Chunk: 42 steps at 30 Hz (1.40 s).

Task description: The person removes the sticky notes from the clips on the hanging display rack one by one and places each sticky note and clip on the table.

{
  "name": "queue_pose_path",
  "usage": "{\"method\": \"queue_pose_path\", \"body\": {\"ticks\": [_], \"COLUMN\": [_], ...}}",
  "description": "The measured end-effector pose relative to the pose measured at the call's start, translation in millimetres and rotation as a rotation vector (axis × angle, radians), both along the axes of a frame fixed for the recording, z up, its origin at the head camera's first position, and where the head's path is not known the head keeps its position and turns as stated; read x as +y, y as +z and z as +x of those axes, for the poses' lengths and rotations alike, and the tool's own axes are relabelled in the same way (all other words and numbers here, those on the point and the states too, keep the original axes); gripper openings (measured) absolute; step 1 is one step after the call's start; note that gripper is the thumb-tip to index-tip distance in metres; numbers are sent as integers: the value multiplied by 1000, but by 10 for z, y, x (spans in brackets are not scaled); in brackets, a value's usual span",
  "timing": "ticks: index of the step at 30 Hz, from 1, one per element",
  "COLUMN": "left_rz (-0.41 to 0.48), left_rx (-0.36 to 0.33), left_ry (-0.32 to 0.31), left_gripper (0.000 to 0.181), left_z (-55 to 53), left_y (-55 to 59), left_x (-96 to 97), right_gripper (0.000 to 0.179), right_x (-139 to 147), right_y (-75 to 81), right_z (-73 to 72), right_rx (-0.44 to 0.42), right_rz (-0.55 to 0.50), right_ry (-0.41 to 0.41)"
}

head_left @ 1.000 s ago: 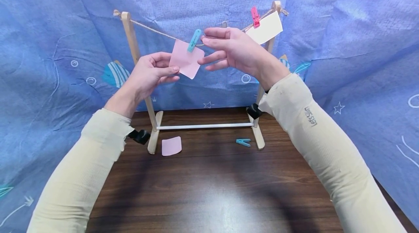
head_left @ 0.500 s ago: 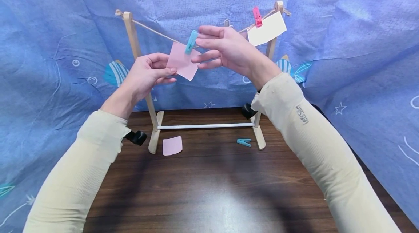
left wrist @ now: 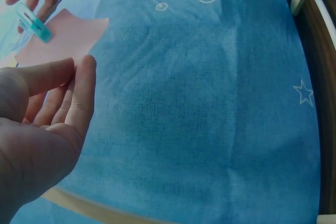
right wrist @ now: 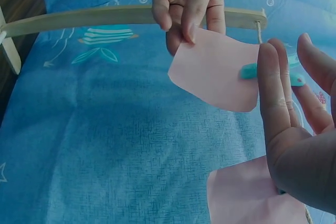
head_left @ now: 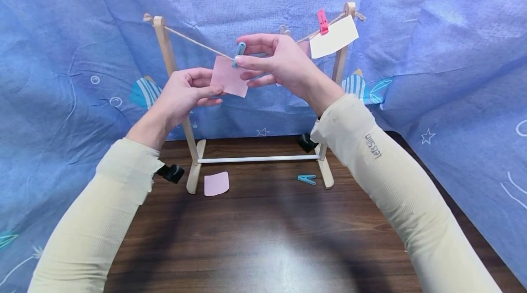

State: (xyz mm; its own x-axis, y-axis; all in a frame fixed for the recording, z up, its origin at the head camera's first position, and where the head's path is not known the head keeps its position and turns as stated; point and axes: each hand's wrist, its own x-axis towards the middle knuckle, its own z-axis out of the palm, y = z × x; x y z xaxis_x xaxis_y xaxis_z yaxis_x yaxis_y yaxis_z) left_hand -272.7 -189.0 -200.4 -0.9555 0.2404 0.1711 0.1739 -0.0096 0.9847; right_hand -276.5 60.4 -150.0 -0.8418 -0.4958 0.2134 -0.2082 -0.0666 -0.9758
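My left hand (head_left: 181,94) pinches the left edge of a pink square paper (head_left: 230,77) between thumb and fingers. A light blue clothespin (head_left: 240,50) is on that paper's top edge, where the rope (head_left: 197,44) meets it. My right hand (head_left: 276,62) is around the upper end of the clothespin. In the right wrist view its thumb is close to the clothespin (right wrist: 249,71), and the index finger stands apart from it. The left wrist view also shows a gap between index finger and clothespin (left wrist: 35,24). The right hand partly hides the rope.
A red clothespin (head_left: 323,22) holds a white paper (head_left: 334,38) at the rope's right. Another pink paper (right wrist: 244,195) hangs beside my right hand. Wooden posts (head_left: 166,48) carry the rope. On the table (head_left: 255,229) lie a pink paper (head_left: 216,183) and a blue clothespin (head_left: 306,179).
My right hand has shifted left, and its index finger and thumb have come around the clothespin's upper end. My left hand keeps hold of the pink paper, slightly left of where it was.
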Motion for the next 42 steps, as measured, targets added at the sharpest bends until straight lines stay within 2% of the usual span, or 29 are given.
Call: {"method": "queue_pose_path", "body": {"ticks": [11, 21, 42], "left_rz": [9, 6, -5], "left_rx": [8, -2, -21], "left_ry": [18, 19, 32], "left_gripper": [36, 38, 38], "left_z": [-9, -27, -44], "left_y": [10, 4, 9], "left_x": [16, 7, -9], "right_gripper": [50, 50, 46], "right_x": [-21, -32, -21], "right_y": [10, -22, -25], "right_z": [26, 12, -25], "right_rx": [60, 81, 38], "right_rz": [71, 64, 65], "right_ry": [-59, -108, -139]}}
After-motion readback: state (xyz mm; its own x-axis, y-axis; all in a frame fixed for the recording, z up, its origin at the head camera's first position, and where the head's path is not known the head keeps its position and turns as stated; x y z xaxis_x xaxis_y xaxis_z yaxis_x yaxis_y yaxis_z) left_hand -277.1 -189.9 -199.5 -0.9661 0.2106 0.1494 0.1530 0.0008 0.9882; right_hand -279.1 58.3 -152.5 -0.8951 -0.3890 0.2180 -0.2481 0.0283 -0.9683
